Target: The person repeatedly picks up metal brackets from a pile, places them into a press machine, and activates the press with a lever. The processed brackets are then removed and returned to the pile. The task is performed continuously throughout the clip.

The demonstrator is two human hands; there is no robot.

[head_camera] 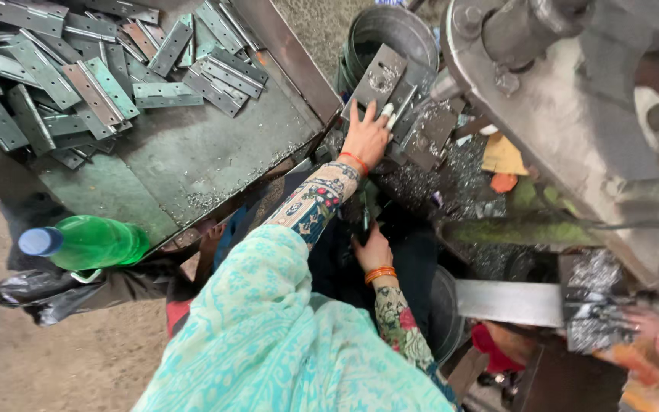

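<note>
Now | left hand (365, 137) grip flat on metal plate (379, 76) | right hand (373, 250) grip unclear, hemmed in

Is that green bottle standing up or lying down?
Lying down: the green bottle rests on its side by the tray, blue cap pointing left.
</note>
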